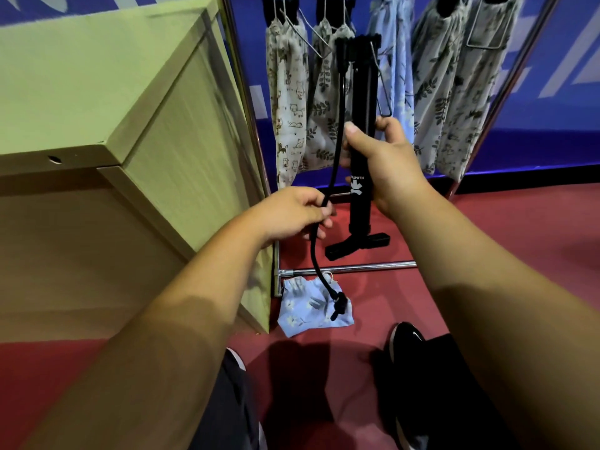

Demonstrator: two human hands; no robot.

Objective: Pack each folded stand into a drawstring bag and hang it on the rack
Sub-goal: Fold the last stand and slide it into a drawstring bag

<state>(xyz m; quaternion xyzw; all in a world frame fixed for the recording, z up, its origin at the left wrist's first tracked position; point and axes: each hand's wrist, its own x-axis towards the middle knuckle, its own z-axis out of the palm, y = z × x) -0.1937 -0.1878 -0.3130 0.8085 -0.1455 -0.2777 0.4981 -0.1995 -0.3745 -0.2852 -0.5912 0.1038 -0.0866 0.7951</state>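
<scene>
A: Far left?
B: Wood cabinet (130,102), corner toward the camera. A rack (245,92) post runs just beside its right face.
A: Bags there?
B: Cat bag (289,102) hangs first. Leaf bag (322,112) touches it on the right.
A: Left hand?
B: Left hand (292,216) is low, in front of the cabinet edge, fingers curled round a black cord (343,99). The cord comes off the stand's top and drops through the fist. Its clip end hangs over the floor bag (303,311) (pale blue, flowered, crumpled on the red floor (519,241) by the rack's bottom bar).
A: Task thing?
B: Stand (362,102): black, folded, upright, in front of the hanging bags and not inside any bag. Its foot piece is low, near the bottom bar. Can't tell if it touches the floor.
A: Right hand?
B: Right hand (389,160) is wrapped round the stand's middle tube, thumb on the near side. The hands are apart, one clamped on the cord, one on the tube.
A: Past that?
B: Blue bag (394,43) hangs behind the stand. Then the right bags (467,102), two in leaf print, side by side. A black shoe (406,339) is at the bottom, right of centre.
</scene>
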